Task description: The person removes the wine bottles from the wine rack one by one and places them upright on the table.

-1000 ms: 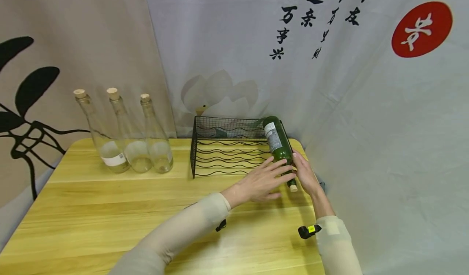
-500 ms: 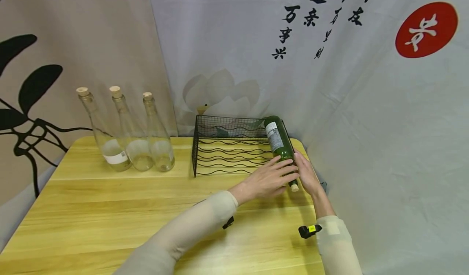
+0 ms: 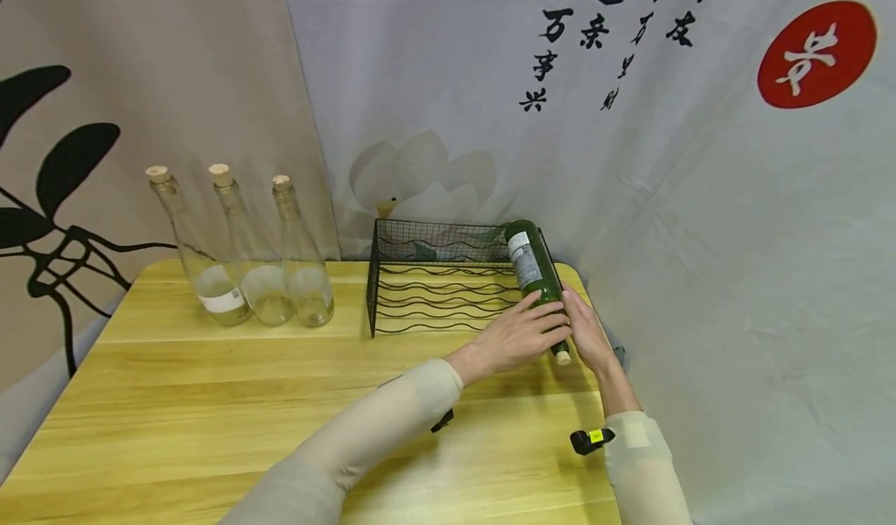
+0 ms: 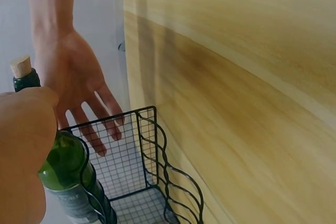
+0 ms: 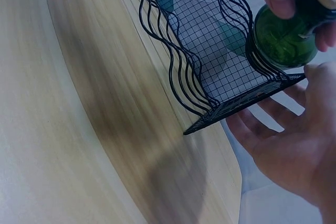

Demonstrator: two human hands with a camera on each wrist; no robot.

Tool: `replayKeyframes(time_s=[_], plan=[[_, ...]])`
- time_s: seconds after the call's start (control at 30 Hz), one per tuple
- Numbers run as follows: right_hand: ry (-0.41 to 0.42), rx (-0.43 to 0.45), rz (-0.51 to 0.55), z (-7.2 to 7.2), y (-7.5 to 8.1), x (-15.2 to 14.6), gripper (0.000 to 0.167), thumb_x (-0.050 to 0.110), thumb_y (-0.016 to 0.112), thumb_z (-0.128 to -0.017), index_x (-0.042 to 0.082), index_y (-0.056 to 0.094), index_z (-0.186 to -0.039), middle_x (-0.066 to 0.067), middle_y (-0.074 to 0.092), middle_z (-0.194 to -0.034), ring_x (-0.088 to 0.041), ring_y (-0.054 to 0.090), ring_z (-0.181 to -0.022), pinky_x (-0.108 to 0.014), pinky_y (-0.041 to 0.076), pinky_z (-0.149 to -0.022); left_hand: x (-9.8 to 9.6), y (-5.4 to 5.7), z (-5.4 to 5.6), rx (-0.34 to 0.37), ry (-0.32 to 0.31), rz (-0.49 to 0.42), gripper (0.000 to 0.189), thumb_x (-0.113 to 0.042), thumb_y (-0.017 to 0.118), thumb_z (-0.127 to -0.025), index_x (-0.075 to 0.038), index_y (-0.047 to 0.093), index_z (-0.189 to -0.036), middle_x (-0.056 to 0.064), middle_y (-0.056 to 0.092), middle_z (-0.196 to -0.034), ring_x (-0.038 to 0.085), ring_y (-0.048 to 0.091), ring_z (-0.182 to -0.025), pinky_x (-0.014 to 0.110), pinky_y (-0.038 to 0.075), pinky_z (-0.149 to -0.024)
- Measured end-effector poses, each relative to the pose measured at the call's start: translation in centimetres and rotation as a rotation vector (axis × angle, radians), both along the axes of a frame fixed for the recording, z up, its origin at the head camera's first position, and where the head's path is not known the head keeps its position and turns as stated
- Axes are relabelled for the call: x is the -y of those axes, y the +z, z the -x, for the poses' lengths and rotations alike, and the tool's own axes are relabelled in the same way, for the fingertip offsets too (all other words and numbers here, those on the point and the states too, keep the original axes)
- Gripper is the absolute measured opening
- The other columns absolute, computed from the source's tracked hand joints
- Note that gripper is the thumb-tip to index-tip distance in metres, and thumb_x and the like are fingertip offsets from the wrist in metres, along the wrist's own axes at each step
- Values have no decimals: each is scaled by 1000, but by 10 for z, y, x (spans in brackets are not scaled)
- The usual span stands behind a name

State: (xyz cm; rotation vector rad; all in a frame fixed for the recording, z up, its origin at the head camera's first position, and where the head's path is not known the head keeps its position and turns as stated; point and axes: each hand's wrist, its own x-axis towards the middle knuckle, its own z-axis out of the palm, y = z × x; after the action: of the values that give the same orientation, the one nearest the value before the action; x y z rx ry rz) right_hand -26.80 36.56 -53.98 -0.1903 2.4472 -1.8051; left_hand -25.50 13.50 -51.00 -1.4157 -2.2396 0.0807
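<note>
A green glass bottle (image 3: 539, 276) with a cork and a pale label lies at the right end of the black wire rack (image 3: 427, 243), its neck towards me. My left hand (image 3: 516, 340) holds it around the neck; in the right wrist view, the left thumb and fingers sit on opposite sides of the neck. Just to the right is my right hand (image 3: 588, 337). Its extended fingers lie along the outside of the rack's end panel (image 5: 247, 106), as the right wrist view shows. The left hand hides part of the neck in the head view.
Three clear corked bottles (image 3: 302, 284) stand upright at the back left of the wooden table (image 3: 231, 400). Behind the rack hangs a printed cloth (image 3: 434, 82), and another pale cloth runs along the table's right edge. Wavy wires cross the rack.
My left hand has moved slightly right, and its spread fingers have drawn together around the bottle's neck. The right hand, bottle and rack stay about where they were.
</note>
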Motion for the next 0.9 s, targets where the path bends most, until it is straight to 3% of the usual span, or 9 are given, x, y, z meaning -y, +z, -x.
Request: replayKeyframes(time_s=[0.23,0.5,0.73,0.9], plan=[[7,-12,-3,0,-2,0,69,51,28,-124,13,20,-182,-20,32,-185,-41,44,-161,-10,55,-104,-2,2,1,-28,5,-7,43,-22,66,-116,-29,63,-158,-10,64,-164,16,51,-164,50,38,-142],[-8,-18,-21,1,-1,1,68,52,29,-124,15,24,-181,-22,43,-178,-18,57,-145,-14,58,-101,-1,-1,1,-32,-4,-49,39,-18,67,-115,-30,67,-152,-10,67,-159,17,54,-161,53,41,-140],[3,-4,-6,0,0,2,69,53,28,-124,16,21,-182,-25,40,-179,-46,46,-161,-15,59,-97,3,-2,1,-43,-22,-93,37,-16,69,-113,-30,68,-148,-10,69,-156,18,57,-157,55,44,-137],[12,-4,9,0,1,1,68,52,27,-124,17,19,-182,-25,39,-179,-47,44,-162,-15,60,-98,6,0,1,-32,-25,-105,41,-14,72,-111,-29,67,-149,-9,68,-157,19,56,-158,57,44,-137]])
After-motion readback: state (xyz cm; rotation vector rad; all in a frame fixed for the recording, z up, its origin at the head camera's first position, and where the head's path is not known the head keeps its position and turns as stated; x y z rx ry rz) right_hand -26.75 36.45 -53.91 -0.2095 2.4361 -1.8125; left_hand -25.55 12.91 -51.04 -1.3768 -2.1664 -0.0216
